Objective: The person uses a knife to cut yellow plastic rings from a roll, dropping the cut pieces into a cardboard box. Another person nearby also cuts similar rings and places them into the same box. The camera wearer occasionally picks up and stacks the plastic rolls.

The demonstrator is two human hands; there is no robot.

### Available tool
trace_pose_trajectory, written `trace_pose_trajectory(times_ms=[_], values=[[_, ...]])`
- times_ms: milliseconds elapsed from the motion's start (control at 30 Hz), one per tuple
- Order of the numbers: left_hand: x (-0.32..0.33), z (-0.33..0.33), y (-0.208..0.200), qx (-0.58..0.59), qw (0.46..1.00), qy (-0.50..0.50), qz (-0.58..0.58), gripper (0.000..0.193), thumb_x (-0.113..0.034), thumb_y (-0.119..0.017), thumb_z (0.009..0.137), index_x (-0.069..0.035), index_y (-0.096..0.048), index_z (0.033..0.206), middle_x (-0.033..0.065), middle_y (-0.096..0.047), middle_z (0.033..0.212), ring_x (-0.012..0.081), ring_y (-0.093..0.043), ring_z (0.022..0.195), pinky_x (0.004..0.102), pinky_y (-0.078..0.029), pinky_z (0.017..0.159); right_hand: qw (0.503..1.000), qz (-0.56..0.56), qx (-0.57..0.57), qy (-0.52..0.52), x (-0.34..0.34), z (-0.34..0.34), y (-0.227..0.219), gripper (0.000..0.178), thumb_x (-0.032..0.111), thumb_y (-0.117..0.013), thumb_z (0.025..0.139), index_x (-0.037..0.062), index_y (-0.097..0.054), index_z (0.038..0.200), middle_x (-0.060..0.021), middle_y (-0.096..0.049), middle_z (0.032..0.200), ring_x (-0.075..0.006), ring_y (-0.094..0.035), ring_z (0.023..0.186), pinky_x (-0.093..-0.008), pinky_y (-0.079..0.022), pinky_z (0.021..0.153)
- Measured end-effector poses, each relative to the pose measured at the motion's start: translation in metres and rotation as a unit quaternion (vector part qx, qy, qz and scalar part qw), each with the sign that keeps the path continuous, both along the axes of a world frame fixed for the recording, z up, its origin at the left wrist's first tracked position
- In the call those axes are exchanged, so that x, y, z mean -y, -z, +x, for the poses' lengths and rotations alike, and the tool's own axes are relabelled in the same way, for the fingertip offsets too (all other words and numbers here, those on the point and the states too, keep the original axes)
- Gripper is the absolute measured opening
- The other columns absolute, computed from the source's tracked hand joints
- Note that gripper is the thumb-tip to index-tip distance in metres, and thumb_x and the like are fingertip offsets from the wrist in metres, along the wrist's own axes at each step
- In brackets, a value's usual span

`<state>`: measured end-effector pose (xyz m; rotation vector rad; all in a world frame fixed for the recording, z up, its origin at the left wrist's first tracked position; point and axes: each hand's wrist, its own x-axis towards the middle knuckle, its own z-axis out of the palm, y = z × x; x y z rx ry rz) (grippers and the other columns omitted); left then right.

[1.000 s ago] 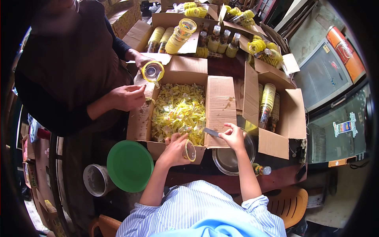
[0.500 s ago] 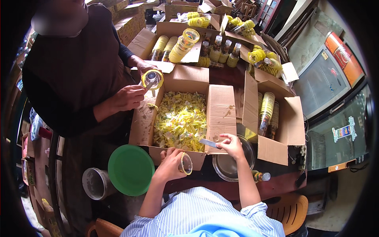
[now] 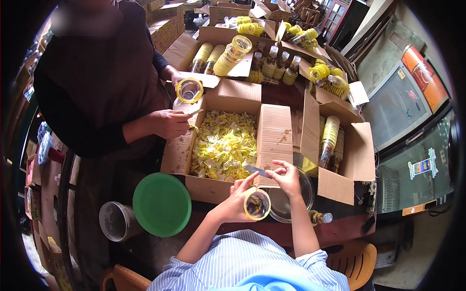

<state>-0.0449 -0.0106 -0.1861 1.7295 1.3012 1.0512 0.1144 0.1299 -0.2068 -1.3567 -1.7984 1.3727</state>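
Over to the right a glass-fronted cooler (image 3: pixel 412 186) wears a colourful sticker (image 3: pixel 423 167), with a grey panel (image 3: pixel 388 109) beyond it topped by an orange band (image 3: pixel 424 75). Near the lower edge I see a slatted orange chair (image 3: pixel 357 264), and off to the left a round green tray (image 3: pixel 161 204) beside a whitish bucket (image 3: pixel 113 221). Brown cartons (image 3: pixel 167 29) stand stacked at the back, near a paned door (image 3: pixel 335 13).

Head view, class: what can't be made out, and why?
Head view:
Rear end of the blade: covered by the right hand.
Part of the bowl: behind the right forearm.
Right side of the grey bucket: behind the green basin.
Co-worker's head: blurred, cut off by the upper edge.
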Motion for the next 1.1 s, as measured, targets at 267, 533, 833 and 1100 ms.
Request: trace_pose_trajectory(times_ms=[267, 533, 833, 1100], values=[[-0.009, -0.002, 0.011, 0.143, 0.989, 0.029, -0.030, 0.051, -0.016, -0.079, 0.059, -0.010, -0.054, 0.103, 0.0170, -0.021, 0.142, 0.0256, -0.022, 0.131, 0.0359, -0.038, 0.091, 0.997, 0.050, 0.020, 0.046, 0.016, -0.015, -0.005, 0.044, 0.028, -0.077, 0.066, 0.0064, -0.062, 0.102, -0.0025, -0.067, 0.069, -0.0078, -0.062, 0.063, -0.0249, -0.042, 0.072], [-0.008, -0.005, 0.018, 0.491, 0.860, 0.072, -0.120, 0.047, -0.010, -0.076, 0.061, -0.006, -0.052, 0.101, 0.0124, -0.026, 0.141, 0.0099, -0.047, 0.098, 0.0276, -0.040, 0.084, 0.990, 0.104, 0.067, 0.073, 0.017, -0.023, -0.006, 0.040, 0.025, -0.075, 0.067, 0.0060, -0.063, 0.100, -0.0023, -0.067, 0.067, -0.0073, -0.060, 0.063, -0.0270, -0.040, 0.071], [0.003, -0.034, 0.034, -0.044, 0.993, 0.000, -0.106, 0.045, -0.018, -0.078, 0.053, -0.010, -0.059, 0.093, 0.0135, -0.031, 0.138, 0.0271, -0.034, 0.121, 0.0397, -0.031, 0.096, 0.919, -0.046, -0.294, 0.260, 0.003, -0.014, 0.006, 0.024, 0.007, -0.067, 0.077, 0.0026, -0.059, 0.099, -0.0011, -0.062, 0.083, -0.0044, -0.056, 0.072, -0.0171, -0.041, 0.062], [0.014, -0.014, 0.018, -0.425, 0.897, -0.004, -0.122, 0.055, -0.024, -0.073, 0.045, -0.007, -0.057, 0.095, 0.0144, -0.036, 0.133, 0.0287, -0.036, 0.111, 0.0377, -0.029, 0.090, 0.792, -0.361, -0.454, 0.189, 0.019, 0.004, -0.004, 0.017, 0.024, -0.065, 0.080, 0.0162, -0.064, 0.094, 0.0100, -0.064, 0.078, -0.0052, -0.052, 0.065, -0.0273, -0.033, 0.057]])
